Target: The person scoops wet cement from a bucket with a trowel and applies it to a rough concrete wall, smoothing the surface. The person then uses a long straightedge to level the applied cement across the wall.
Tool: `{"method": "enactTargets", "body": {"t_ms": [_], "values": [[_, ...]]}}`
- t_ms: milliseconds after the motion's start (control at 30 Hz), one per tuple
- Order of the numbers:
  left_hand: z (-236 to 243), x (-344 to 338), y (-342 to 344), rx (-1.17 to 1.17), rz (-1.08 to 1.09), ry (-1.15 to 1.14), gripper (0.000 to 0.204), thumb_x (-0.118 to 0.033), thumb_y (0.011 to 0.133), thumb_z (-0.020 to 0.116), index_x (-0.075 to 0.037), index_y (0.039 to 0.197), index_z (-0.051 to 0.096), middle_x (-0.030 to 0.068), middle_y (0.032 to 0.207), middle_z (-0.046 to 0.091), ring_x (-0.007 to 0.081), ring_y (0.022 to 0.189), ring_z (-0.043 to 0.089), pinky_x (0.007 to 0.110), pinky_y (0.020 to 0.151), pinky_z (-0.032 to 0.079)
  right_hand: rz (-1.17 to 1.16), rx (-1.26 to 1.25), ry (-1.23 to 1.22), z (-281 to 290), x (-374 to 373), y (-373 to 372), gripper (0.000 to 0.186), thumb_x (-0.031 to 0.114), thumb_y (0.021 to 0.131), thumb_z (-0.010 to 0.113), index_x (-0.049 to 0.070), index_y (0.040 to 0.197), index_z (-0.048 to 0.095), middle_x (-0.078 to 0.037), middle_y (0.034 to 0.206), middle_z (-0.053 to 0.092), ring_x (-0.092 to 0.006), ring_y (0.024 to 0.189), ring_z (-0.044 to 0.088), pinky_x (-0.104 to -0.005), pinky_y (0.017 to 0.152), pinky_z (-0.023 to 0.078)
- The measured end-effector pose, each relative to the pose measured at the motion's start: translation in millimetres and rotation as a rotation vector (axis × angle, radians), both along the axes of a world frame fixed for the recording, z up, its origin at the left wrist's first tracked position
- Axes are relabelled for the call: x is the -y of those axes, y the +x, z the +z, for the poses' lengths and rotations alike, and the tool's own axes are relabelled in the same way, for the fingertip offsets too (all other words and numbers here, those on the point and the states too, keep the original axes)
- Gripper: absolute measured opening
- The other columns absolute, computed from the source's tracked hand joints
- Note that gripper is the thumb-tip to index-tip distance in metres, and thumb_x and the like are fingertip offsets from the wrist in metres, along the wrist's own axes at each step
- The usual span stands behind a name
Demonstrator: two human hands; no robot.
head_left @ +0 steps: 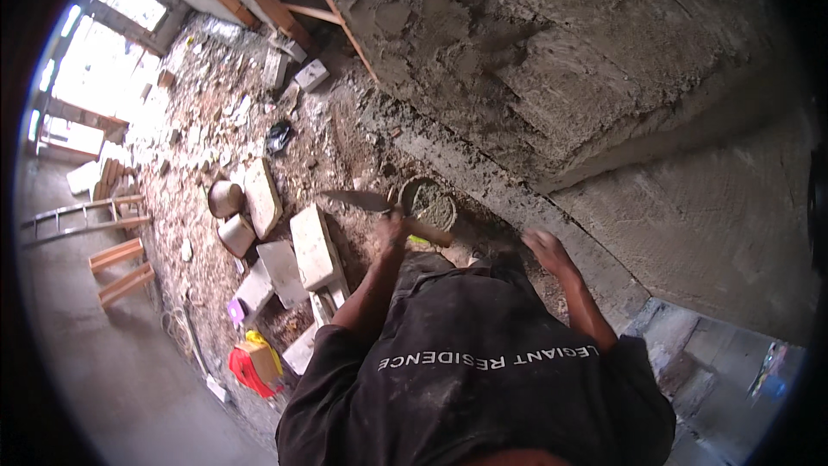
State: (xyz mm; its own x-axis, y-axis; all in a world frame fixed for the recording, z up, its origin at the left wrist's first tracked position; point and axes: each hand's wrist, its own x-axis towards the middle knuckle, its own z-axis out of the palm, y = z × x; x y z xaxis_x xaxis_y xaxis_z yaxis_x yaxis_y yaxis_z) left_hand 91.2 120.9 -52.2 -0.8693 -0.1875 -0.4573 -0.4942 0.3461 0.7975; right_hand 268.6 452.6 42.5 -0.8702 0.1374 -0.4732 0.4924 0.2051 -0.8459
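My left hand (392,231) is closed around a trowel (360,200). Its pointed blade sticks out to the left, and a tan wooden piece (429,232) that looks like its handle shows right of my fist. Just beyond that hand stands a round bucket (405,194) with grey wet mortar (434,207) in it. On the other side, my right hand (545,250) holds nothing, its fingers stretched out close to the concrete ledge (509,185) at the wall's foot. Fresh, dark mortar (440,34) covers part of the wall (638,43).
Pale blocks (315,246) lie on the left, beside two buckets or pots (226,198). Rubble (203,103) covers the ground beyond. A red and yellow bundle (252,364) sits at lower left. A ladder (82,217) and timber frames (121,272) are farther left.
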Motion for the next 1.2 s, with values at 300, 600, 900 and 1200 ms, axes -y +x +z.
{"method": "enactTargets", "body": {"t_ms": [300, 600, 900, 1200], "values": [[122.0, -125.9, 39.2, 0.108, -0.241, 0.468, 0.046, -0.036, 0.087, 0.052, 0.004, 0.108, 0.049, 0.0134, 0.097, 0.058, 0.019, 0.089, 0.055, 0.031, 0.078, 0.043, 0.362, -0.109, 0.196, 43.7, 68.5, -82.7, 0.05, 0.032, 0.075, 0.063, 0.003, 0.112, 0.046, -0.021, 0.102, 0.058, -0.033, 0.096, 0.057, -0.0377, 0.079, 0.045], [-26.0, 46.5, 94.8, 0.063, -0.071, -0.052, 0.05, -0.038, 0.083, 0.054, 0.005, 0.109, 0.054, 0.0249, 0.099, 0.059, 0.0315, 0.096, 0.057, 0.036, 0.083, 0.043, 0.38, -0.064, 0.602, 35.3, 19.4, -144.5, 0.042, 0.037, 0.077, 0.058, 0.003, 0.101, 0.053, -0.017, 0.09, 0.06, -0.0337, 0.083, 0.059, -0.0389, 0.071, 0.046], [-104.0, 83.9, 128.3, 0.488, -0.275, -0.254, 0.04, -0.042, 0.084, 0.046, -0.007, 0.099, 0.06, 0.0219, 0.092, 0.06, 0.037, 0.09, 0.057, 0.042, 0.078, 0.044, 0.516, 0.368, 0.751, -109.9, 35.3, -126.1, 0.049, 0.04, 0.074, 0.06, 0.004, 0.106, 0.053, -0.021, 0.094, 0.06, -0.0386, 0.088, 0.057, -0.0444, 0.076, 0.044], [-348.7, 26.7, -24.9, -0.167, -0.693, -0.253, 0.031, -0.037, 0.079, 0.054, -0.009, 0.093, 0.058, 0.017, 0.097, 0.059, 0.0346, 0.081, 0.059, 0.044, 0.069, 0.049, 0.614, 0.695, 0.657, -334.8, 51.7, -113.3, 0.041, 0.037, 0.075, 0.06, 0.007, 0.102, 0.056, -0.019, 0.093, 0.061, -0.038, 0.09, 0.057, -0.0444, 0.076, 0.044]]}}
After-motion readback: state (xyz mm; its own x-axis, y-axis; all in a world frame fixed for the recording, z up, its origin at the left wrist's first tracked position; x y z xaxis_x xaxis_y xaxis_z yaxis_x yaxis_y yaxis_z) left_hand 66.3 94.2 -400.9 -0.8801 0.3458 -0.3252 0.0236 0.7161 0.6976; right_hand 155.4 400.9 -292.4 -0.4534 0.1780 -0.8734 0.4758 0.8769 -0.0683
